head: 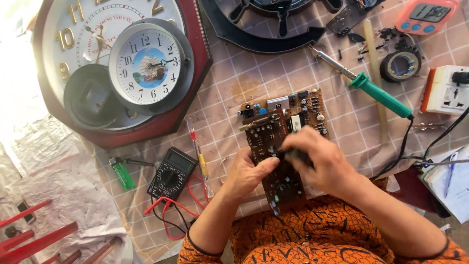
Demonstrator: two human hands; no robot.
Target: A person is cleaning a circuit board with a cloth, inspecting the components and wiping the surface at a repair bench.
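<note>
Head view. Dark brown printed circuit board (276,161), studded with small components, sits tilted over the checked table covering (234,78), near the table's front edge. Left hand (246,171) grips the board's left edge; thumb lies across the board face, fingers curl beneath. Right hand (317,159) is closed around a small dark tool (297,155), its tip on the board's middle; what kind of tool cannot be told. A second, lighter brown circuit board (303,110) lies flat just behind, partly under the held board.

Left of the hands: black multimeter with red and black leads (171,173), green lighter (122,175), yellow-handled screwdriver (200,156). Upper right: green-handled soldering iron (364,83), roll of black tape (400,66), white socket block (447,90). Upper left: octagonal red-framed wall clock (171,112) with a small round clock (145,65) lying on it.
</note>
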